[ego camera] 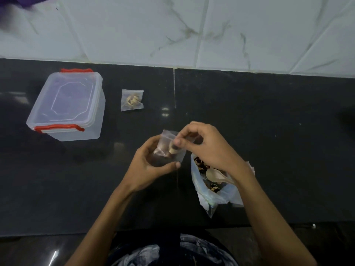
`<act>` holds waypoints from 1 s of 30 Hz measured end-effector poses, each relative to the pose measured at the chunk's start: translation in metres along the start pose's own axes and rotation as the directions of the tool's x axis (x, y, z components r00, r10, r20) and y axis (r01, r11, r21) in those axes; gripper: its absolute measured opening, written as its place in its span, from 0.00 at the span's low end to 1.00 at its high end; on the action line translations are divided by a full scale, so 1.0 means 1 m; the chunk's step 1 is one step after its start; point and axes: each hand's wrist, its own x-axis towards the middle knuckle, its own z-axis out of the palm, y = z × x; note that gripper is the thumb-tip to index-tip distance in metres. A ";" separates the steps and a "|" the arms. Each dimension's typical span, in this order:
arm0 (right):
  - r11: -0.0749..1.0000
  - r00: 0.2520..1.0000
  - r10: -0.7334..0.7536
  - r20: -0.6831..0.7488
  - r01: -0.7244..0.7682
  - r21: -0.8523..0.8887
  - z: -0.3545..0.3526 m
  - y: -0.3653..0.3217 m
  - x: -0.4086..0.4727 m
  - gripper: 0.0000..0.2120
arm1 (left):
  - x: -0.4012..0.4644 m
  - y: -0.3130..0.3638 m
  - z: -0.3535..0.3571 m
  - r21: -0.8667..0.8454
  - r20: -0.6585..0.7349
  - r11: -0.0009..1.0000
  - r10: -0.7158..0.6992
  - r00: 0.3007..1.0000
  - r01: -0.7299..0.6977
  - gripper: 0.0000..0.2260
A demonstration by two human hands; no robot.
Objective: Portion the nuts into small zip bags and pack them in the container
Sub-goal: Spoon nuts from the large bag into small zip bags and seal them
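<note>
My left hand (151, 166) holds a small clear zip bag (169, 148) above the black counter, cupping it from below and the left. A few nuts show inside it. My right hand (203, 144) pinches the bag's top edge from the right. A filled, closed small zip bag (132, 100) lies flat on the counter further back. The clear plastic container (67, 106) with red clip handles stands at the left with its lid on. A large open plastic bag of nuts (211, 185) lies under my right wrist, with a pale spoon (217, 174) resting in it.
The black stone counter (269, 131) runs across the view and meets a white marbled tile wall (192, 35) at the back. Its front edge (57, 234) is near my body. A purple item (23, 0) sits at the top left corner.
</note>
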 end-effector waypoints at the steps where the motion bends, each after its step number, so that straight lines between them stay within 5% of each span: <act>1: 0.999 1.000 0.003 -0.010 -0.003 -0.049 0.003 0.000 0.002 0.04 | 0.000 -0.004 -0.001 -0.002 0.000 1.000 -0.024 1.000 0.024 0.31; 12: 0.972 0.994 0.098 -0.055 -0.084 0.219 0.020 0.014 0.023 0.05 | 0.006 -0.019 -0.009 0.057 -0.020 0.987 -0.152 0.988 0.153 0.17; 20: 0.990 0.987 0.046 -0.153 -0.024 0.138 0.035 0.017 0.023 0.04 | 0.011 -0.027 -0.008 0.112 -0.062 0.974 -0.190 0.980 0.196 0.25; 25: 0.955 0.997 0.055 0.051 -0.067 0.290 0.031 0.010 0.026 0.06 | 0.008 -0.023 -0.007 0.060 -0.061 0.983 -0.168 0.984 0.171 0.21; 30: 0.952 0.998 0.058 0.041 -0.067 0.298 0.017 0.011 0.037 0.08 | 0.006 -0.006 -0.009 0.024 -0.001 0.980 -0.200 0.980 0.200 0.29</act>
